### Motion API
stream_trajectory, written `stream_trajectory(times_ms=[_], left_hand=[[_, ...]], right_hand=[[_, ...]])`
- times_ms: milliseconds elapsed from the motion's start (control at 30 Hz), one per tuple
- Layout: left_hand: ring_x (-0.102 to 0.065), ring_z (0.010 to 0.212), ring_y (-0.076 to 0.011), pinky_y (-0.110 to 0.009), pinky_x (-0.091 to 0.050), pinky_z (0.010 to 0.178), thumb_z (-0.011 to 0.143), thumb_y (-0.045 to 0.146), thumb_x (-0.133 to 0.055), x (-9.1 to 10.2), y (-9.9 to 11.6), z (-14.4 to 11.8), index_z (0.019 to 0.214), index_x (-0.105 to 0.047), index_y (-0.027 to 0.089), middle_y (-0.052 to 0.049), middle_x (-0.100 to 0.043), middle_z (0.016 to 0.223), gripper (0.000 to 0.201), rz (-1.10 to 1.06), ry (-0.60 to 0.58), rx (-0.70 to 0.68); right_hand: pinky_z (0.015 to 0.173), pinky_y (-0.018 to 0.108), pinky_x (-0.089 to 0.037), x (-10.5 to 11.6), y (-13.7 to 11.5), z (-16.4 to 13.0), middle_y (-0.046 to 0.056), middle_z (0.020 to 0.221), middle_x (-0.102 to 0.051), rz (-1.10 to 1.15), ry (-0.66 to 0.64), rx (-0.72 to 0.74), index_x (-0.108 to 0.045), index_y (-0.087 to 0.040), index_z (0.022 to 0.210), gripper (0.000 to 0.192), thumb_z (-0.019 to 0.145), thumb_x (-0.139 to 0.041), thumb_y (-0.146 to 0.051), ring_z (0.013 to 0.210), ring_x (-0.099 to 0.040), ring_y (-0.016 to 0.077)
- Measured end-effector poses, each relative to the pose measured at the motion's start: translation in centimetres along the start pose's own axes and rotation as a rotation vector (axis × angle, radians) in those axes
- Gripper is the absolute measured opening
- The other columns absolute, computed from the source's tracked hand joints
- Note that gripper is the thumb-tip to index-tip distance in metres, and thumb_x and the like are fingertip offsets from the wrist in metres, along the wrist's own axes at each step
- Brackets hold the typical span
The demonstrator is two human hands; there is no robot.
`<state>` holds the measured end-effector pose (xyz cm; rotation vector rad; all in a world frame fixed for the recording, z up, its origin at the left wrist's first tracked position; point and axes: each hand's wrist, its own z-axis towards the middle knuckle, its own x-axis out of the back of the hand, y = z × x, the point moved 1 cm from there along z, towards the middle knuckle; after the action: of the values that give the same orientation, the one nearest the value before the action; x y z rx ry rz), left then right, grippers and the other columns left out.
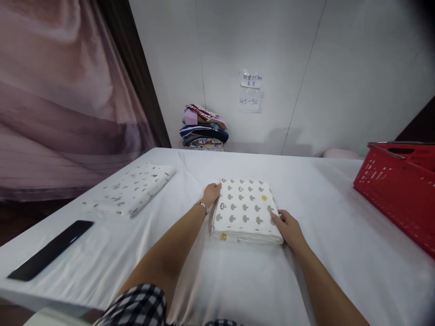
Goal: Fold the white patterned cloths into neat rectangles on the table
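A white folded cloth (245, 208) printed with grey, yellow and dark mushroom shapes lies flat in front of me as a thick, layered rectangle. My left hand (211, 194), with a bracelet at the wrist, closes on its left edge near the far corner; those fingertips are partly hidden. On the opposite side, my right hand (288, 228) pinches the right edge near the front corner, thumb on top and fingers against the side. Under it all spreads a table with a white cover (248, 285).
Another folded white cloth (132, 190) with small prints lies at the left, with a black flat strip (50, 249) nearer me. A red basket (401, 190) stands at the right. Beyond the far edge is a stack of folded fabrics (204, 129) against the wall (258, 40).
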<state>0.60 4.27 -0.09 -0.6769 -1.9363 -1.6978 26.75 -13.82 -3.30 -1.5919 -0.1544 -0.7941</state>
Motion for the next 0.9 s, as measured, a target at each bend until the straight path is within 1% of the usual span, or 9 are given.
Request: stream_trajectory(times_ms=[133,233,367,467,533,600,733,800,900], left_hand=[[-0.056,0.058,-0.0111,-0.022,-0.042,0.055,0.088,0.040,-0.042,1.1,-1.4,-2.7,0.075,-0.056,0.016,-0.007,-0.066,0.085,0.031,-0.150,-0.035,0.021],[-0.050,0.049,-0.0078,-0.021,-0.040,0.050,0.086,0.042,-0.045,1.9,-2.4,-5.4,0.074,-0.056,0.015,-0.005,-0.065,0.081,0.031,-0.223,-0.048,0.012],[-0.047,0.048,-0.0084,-0.021,-0.037,0.048,0.081,0.048,-0.052,2.8,-3.2,-8.6,0.068,-0.053,0.017,-0.001,-0.059,0.065,0.034,-0.257,-0.032,-0.027],[-0.048,0.051,-0.0109,-0.022,-0.036,0.050,0.077,0.052,-0.057,2.9,-3.2,-10.1,0.061,-0.051,0.018,0.002,-0.052,0.054,0.038,-0.158,-0.023,-0.078],[-0.049,0.052,-0.0122,-0.023,-0.035,0.051,0.074,0.053,-0.060,2.6,-3.1,-10.8,0.059,-0.050,0.019,0.003,-0.051,0.050,0.039,-0.066,-0.040,-0.075],[-0.049,0.050,-0.0126,-0.024,-0.034,0.050,0.073,0.052,-0.062,2.3,-3.0,-11.3,0.059,-0.051,0.019,0.003,-0.051,0.049,0.037,-0.025,-0.066,-0.051],[-0.044,0.043,-0.0105,-0.023,-0.031,0.047,0.071,0.041,-0.067,1.9,-3.1,-11.5,0.057,-0.049,0.019,0.004,-0.047,0.044,0.031,-0.118,-0.102,-0.033],[-0.042,0.042,-0.0091,-0.022,-0.031,0.046,0.073,0.038,-0.064,1.8,-3.3,-11.3,0.057,-0.047,0.018,0.005,-0.045,0.044,0.031,-0.183,-0.102,-0.033],[-0.041,0.041,-0.0083,-0.022,-0.032,0.047,0.078,0.039,-0.059,1.6,-4.0,-11.2,0.059,-0.046,0.018,0.006,-0.044,0.044,0.032,-0.232,-0.092,-0.016]], right_hand=[[0.064,0.030,-0.042,0.2,0.1,0.0,0.002,0.071,-0.063,-0.025,0.025,0.021,-0.064,-0.020,0.098,0.048,0.073,-0.050,-0.058,0.069,-0.057,0.0198],[0.066,0.032,-0.042,0.3,0.1,0.1,0.003,0.071,-0.064,-0.028,0.017,0.016,-0.064,-0.019,0.099,0.048,0.074,-0.050,-0.058,0.070,-0.058,0.0207],[0.069,0.033,-0.043,0.3,0.2,0.1,0.005,0.077,-0.066,-0.012,0.021,0.003,-0.064,-0.019,0.099,0.048,0.074,-0.053,-0.057,0.075,-0.059,0.0219],[0.071,0.033,-0.043,0.4,0.1,0.1,0.006,0.079,-0.066,-0.002,0.031,-0.007,-0.065,-0.018,0.099,0.049,0.073,-0.054,-0.057,0.076,-0.059,0.0225],[0.072,0.034,-0.043,0.6,0.0,0.1,0.006,0.080,-0.066,0.009,0.033,-0.019,-0.065,-0.017,0.100,0.050,0.072,-0.055,-0.057,0.078,-0.059,0.0228],[0.073,0.034,-0.044,0.7,-0.1,-0.1,0.005,0.081,-0.066,0.022,0.022,-0.038,-0.064,-0.017,0.104,0.053,0.072,-0.054,-0.059,0.079,-0.060,0.0226],[0.070,0.032,-0.045,0.9,-0.2,-0.6,0.003,0.081,-0.064,0.055,0.008,-0.067,-0.060,-0.018,0.114,0.059,0.072,-0.055,-0.059,0.075,-0.060,0.0206],[0.065,0.031,-0.045,0.9,-0.1,-0.9,0.003,0.079,-0.062,0.085,-0.002,-0.068,-0.058,-0.018,0.117,0.062,0.071,-0.056,-0.059,0.071,-0.059,0.0193],[0.061,0.030,-0.044,0.9,-0.1,-1.4,0.002,0.076,-0.060,0.123,-0.017,-0.067,-0.056,-0.017,0.120,0.063,0.071,-0.057,-0.058,0.067,-0.057,0.0179]])
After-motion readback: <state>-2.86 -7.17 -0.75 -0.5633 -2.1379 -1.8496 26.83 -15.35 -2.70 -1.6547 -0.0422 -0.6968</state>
